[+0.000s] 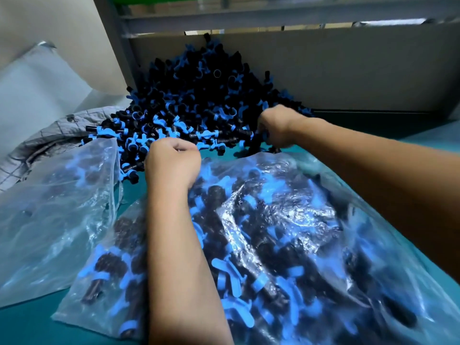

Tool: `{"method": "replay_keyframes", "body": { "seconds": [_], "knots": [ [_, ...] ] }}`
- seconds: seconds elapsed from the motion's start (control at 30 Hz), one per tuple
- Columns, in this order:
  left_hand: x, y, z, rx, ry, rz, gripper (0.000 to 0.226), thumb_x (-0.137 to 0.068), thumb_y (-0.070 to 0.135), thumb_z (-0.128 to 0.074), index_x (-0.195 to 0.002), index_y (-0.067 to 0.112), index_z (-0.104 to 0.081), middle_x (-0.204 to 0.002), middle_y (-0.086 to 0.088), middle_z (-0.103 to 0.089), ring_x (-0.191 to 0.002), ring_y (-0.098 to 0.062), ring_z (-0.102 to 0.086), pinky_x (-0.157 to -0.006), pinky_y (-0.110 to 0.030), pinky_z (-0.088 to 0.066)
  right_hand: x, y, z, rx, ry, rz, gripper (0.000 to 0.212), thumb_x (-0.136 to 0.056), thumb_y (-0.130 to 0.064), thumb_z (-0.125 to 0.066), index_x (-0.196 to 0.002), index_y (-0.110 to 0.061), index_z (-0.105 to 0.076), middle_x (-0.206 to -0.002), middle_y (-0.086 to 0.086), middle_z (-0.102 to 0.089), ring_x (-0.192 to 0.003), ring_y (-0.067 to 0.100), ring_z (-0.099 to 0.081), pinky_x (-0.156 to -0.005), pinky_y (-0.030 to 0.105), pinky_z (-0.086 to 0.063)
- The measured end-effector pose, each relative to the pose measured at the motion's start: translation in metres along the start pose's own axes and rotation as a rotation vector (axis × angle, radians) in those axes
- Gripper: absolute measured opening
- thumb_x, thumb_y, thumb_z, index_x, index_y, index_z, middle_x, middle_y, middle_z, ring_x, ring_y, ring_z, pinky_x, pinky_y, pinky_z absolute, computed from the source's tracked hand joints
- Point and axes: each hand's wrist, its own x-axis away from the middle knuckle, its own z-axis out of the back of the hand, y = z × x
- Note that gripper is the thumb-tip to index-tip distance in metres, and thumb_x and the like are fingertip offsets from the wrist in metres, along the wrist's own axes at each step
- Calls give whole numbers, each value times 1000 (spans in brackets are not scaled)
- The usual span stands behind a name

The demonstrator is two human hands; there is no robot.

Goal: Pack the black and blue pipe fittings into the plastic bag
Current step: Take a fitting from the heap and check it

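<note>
Pipe fittings [199, 100], black with blue wing handles, lie in a big heap against the grey back panel [348, 70], and many more already fill the clear plastic bag [286, 232] that lies on the teal table [25, 324] in front of us. We judge that the bag is kept close under the heap so the pieces travel only a short way. Our left hand [173, 161] is curled into a fist at the bag's mouth, probably holding its edge open, but what it grips we cannot tell. Our right hand [276, 128] digs into the foot of the heap, its fingers curled around several fittings. A second plastic bag [49, 220] with some fittings lies at the left, beside a grey checked cloth [49, 135].
</note>
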Motion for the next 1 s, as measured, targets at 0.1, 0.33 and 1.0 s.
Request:
{"method": "replay_keyframes", "body": {
  "seconds": [0.1, 0.33, 1.0],
  "knots": [
    [5, 17, -4, 39, 16, -116, 27, -86, 12, -58, -77, 30, -76, -65, 36, -64, -64, 5, -60, -60, -19, -41, 28, 25, 23, -232, 243, -68, 24, -80, -6, -72, -103, -9, -76, -95, 14, -75, -89, 30, -71, -79, 32, -55],
    [47, 70, -43, 360, -363, -256, 16, -95, 22, -70, -80, 17, -74, -78, -4, -74, -65, -15, -73, -76, -34, -63, 160, 52, 30, -1114, 527, -19, 27, -75, 4, -84, -95, -5, -69, -74, 11, -68, -58, 14, -65, -54, 24, -57],
    [91, 82, -104, 506, -687, -214, 9, -81, 3, -83, -86, 1, -76, -83, -17, -76, -79, -26, -74, -80, -34, -64, 198, 75, -6, -1564, 556, -72, 14, -88, -1, -72, -101, 2, -70, -85, 13, -73, -75, 21, -68, -78, 33, -59]
  ]
}}
